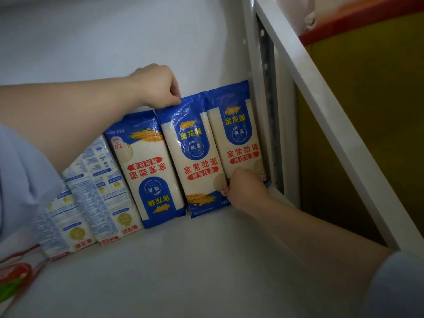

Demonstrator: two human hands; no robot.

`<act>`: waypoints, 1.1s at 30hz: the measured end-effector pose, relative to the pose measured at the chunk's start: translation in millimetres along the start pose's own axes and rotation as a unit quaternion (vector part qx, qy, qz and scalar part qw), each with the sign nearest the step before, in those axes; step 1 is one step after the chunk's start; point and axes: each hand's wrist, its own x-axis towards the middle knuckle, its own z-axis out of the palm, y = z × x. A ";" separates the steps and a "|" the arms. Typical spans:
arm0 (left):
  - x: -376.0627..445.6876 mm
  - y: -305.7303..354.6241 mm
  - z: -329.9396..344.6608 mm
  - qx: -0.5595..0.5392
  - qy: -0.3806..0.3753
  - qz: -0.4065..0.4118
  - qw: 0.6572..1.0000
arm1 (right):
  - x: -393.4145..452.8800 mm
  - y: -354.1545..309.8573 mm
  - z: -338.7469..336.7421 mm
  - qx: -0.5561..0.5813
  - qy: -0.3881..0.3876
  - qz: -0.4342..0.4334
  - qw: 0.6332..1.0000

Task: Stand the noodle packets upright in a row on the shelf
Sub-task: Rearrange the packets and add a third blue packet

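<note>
Blue-white noodle packets (195, 154) — "2.0" label | L hand (156, 86) pinches top | R hand (245, 187) — base

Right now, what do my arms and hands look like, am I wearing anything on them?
Both forearms are bare from above the elbow down. A loose, pale blue-grey short sleeve covers the left upper arm, and the edge of a matching sleeve shows at the lower right. The left hand and right hand carry no gloves, and no watch, bracelet or ring shows on them.
</note>
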 end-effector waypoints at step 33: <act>-32.5 19.0 41.6 0.113 0.168 0.132 0.970 | -3.8 -31.3 4.9 -0.166 0.137 -0.353 0.911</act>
